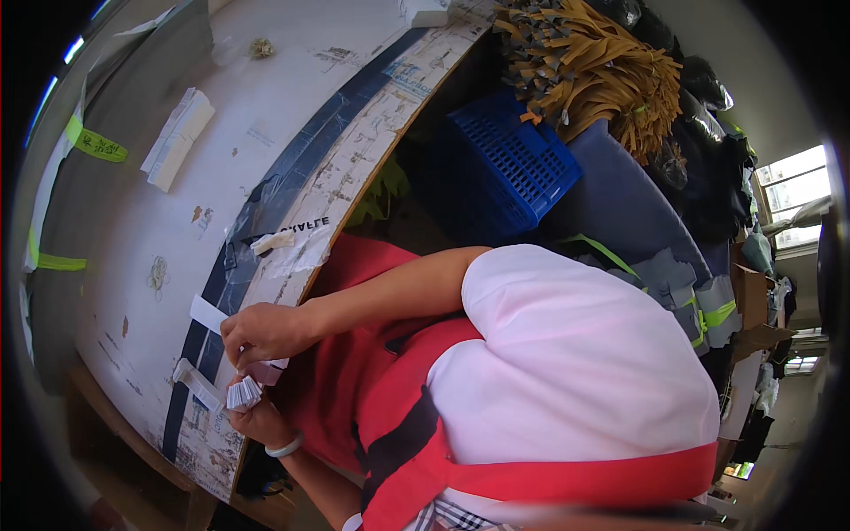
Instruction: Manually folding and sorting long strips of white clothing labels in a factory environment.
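Observation:
My left hand [266,425], a pale bracelet at its wrist, is closed around a bundle of white paper strips [244,395] whose ends fan out. Just above it, my right hand [266,332] is closed, its fingertips pinched together against the bundle's side; what lies between them is hidden. A pale folded piece [266,372] shows between the two hands. Beside my right fingers, a flat white strip [208,314] lies on the table edge. Another white strip [198,384] rests close to my left hand.
The worn white table [115,310] bears dark blue tape [292,159], a stack of white strips [177,139], a small folded strip [272,242] and thin looped bands [158,276]. Past its edge stand a blue plastic basket [522,168] and a heap of tan strips [602,71].

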The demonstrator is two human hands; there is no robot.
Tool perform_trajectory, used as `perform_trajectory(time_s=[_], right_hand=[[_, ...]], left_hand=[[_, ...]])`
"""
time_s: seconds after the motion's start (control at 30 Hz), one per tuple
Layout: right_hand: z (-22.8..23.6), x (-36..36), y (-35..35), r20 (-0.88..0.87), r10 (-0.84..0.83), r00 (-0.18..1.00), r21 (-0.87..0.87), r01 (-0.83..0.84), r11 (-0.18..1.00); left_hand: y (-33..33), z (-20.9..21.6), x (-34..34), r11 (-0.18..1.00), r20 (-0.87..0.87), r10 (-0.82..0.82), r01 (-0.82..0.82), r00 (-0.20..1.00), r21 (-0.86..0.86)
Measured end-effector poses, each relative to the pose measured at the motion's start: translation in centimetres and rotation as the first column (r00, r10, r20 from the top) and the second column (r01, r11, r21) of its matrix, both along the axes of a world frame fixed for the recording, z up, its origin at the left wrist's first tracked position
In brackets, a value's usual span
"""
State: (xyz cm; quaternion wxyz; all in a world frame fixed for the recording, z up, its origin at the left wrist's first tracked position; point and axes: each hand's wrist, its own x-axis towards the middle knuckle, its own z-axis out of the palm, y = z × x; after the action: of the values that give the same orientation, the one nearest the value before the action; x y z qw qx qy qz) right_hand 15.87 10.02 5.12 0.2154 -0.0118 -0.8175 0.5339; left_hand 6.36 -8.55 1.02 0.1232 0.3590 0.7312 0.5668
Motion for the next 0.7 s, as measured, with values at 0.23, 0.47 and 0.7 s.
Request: perform_trajectory(time_s=[0.23,0.47,0.7], right_hand=[[-0.2,1.7,0.7,0.011,0.016,1.0,-0.072,-0.015,0.997],[-0.3,2.4,1.0,0.103,0.062,0.993,-0.147,-0.047,0.988],[-0.5,2.0,0.7,0.227,0.16,0.961,-0.293,-0.089,0.952]], left_hand=[[0.6,0.0,1.2,0.996,0.186,0.064,-0.073,0.98,0.041],[1.5,1.9,3.0,0.983,0.48,-0.044,-0.047,0.876,0.176],[0.9,1.2,3.1,0.982,0.554,-0.015,-0.093,0.832,0.166]])
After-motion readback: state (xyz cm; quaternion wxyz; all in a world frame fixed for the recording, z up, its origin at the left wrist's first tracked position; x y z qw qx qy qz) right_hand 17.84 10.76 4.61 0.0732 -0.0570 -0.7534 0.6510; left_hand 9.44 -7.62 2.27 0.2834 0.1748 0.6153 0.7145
